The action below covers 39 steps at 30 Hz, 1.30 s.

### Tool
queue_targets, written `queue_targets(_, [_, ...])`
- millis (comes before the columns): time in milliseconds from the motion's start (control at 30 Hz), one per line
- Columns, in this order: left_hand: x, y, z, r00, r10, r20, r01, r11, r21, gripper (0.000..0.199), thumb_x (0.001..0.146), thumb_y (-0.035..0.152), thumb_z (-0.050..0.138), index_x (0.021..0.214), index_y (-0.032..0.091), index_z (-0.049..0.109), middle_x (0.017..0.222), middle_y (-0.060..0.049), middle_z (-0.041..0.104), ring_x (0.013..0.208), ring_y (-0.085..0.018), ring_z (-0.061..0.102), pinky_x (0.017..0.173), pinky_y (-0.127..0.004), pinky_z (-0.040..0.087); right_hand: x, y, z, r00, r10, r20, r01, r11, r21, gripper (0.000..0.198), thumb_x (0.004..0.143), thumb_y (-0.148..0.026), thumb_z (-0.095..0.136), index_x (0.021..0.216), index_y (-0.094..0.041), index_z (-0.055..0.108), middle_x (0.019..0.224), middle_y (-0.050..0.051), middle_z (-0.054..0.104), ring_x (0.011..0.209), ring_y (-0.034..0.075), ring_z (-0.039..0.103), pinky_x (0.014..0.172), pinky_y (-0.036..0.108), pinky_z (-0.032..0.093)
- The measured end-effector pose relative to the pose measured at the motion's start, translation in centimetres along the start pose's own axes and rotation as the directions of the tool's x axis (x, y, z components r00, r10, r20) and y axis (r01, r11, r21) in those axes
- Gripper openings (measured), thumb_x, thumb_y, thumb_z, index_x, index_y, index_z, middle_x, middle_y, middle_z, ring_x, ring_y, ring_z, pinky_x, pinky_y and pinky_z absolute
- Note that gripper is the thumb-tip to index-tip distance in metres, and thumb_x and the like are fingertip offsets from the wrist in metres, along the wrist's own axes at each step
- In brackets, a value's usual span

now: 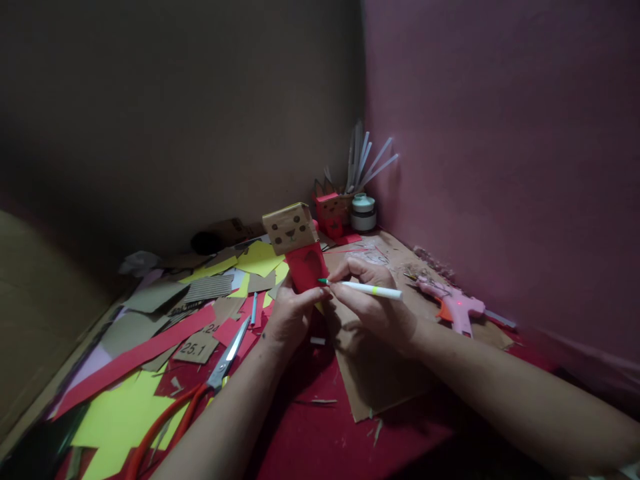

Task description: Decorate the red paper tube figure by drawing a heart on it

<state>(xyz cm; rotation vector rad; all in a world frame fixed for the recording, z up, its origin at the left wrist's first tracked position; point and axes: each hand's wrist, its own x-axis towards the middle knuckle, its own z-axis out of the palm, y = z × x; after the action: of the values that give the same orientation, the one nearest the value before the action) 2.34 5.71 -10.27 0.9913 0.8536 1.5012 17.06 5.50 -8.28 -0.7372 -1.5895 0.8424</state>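
My left hand point(293, 313) is closed around the lower part of a small cardboard figure point(306, 267), held upright and slightly tilted. Its head is a brown box with a drawn face, and its body is red with a dark curved mark on the front. Between the fingers of my right hand point(370, 300) is a white felt-tip marker point(383, 291) with a yellow-green band. The marker's green tip points left at the red body, close to its lower right side; whether it touches I cannot tell. My left fingertips are partly hidden behind the figure.
Orange-handled scissors point(220, 373) lie beside my left forearm among yellow, red and cardboard scraps point(200, 347). A pink glue gun point(457, 303) rests at the right. Behind stand another red figure point(330, 213), a small jar point(363, 213) and glue sticks point(367, 160), near the wall corner.
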Motion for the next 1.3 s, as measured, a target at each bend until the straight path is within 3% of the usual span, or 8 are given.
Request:
queue_targets(233, [0.10, -0.27, -0.23, 1.000, -0.007, 0.018, 0.008, 1.000, -0.027, 0.061, 0.057, 0.011, 0.086, 0.115, 0.021, 0.069, 0.086, -0.001, 0.077, 0.079, -0.020, 0.071, 0.083, -0.034, 0.057, 0.07, 0.29, 0.24, 0.993, 0.011, -0.121, -0.002, 0.997, 0.072, 0.005, 0.080, -0.024, 0.063, 0.080, -0.020, 0.065, 0.067, -0.003, 0.061, 0.062, 0.013, 0.054, 0.058, 0.027, 0.042])
queue_targets(400, [-0.14, -0.04, -0.04, 1.000, -0.015, 0.009, 0.016, 1.000, -0.025, 0.058, 0.060, 0.012, 0.086, 0.114, 0.021, 0.069, 0.086, -0.001, 0.076, 0.083, -0.022, 0.072, 0.088, -0.037, 0.056, 0.16, 0.30, 0.28, 0.994, 0.005, -0.109, 0.000, 0.999, 0.051, 0.007, 0.081, -0.025, 0.063, 0.082, -0.019, 0.066, 0.069, -0.002, 0.062, 0.063, 0.013, 0.056, 0.059, 0.027, 0.045])
queue_targets(800, [0.35, -0.39, -0.41, 1.000, -0.016, 0.008, 0.016, 1.000, 0.026, 0.051, 0.059, 0.011, 0.081, 0.108, 0.018, 0.071, 0.075, -0.001, 0.074, 0.063, -0.018, 0.066, 0.067, -0.032, 0.055, 0.06, 0.18, 0.21, 0.999, -0.031, -0.013, 0.030, 0.999, -0.017, 0.005, 0.076, -0.019, 0.059, 0.074, -0.019, 0.064, 0.064, -0.003, 0.061, 0.059, 0.011, 0.054, 0.057, 0.026, 0.042])
queue_targets(1100, [0.12, -0.09, -0.07, 1.000, -0.002, 0.006, 0.003, 1.000, -0.009, 0.056, 0.058, 0.012, 0.085, 0.111, 0.021, 0.069, 0.083, -0.001, 0.076, 0.080, -0.022, 0.072, 0.084, -0.035, 0.056, 0.08, 0.13, 0.12, 0.997, -0.007, -0.077, 0.006, 1.000, -0.015, 0.006, 0.082, -0.023, 0.062, 0.080, -0.020, 0.067, 0.069, -0.002, 0.064, 0.066, 0.014, 0.058, 0.062, 0.028, 0.047])
queue_targets(1300, [-0.17, 0.15, 0.08, 1.000, -0.022, 0.004, 0.022, 1.000, -0.013, 0.056, 0.059, 0.011, 0.085, 0.112, 0.020, 0.069, 0.086, -0.001, 0.077, 0.084, -0.023, 0.074, 0.087, -0.037, 0.057, 0.17, 0.20, 0.16, 0.994, -0.026, -0.108, 0.025, 1.000, -0.005, 0.005, 0.083, -0.023, 0.063, 0.082, -0.021, 0.067, 0.071, -0.001, 0.067, 0.068, 0.014, 0.060, 0.063, 0.028, 0.048])
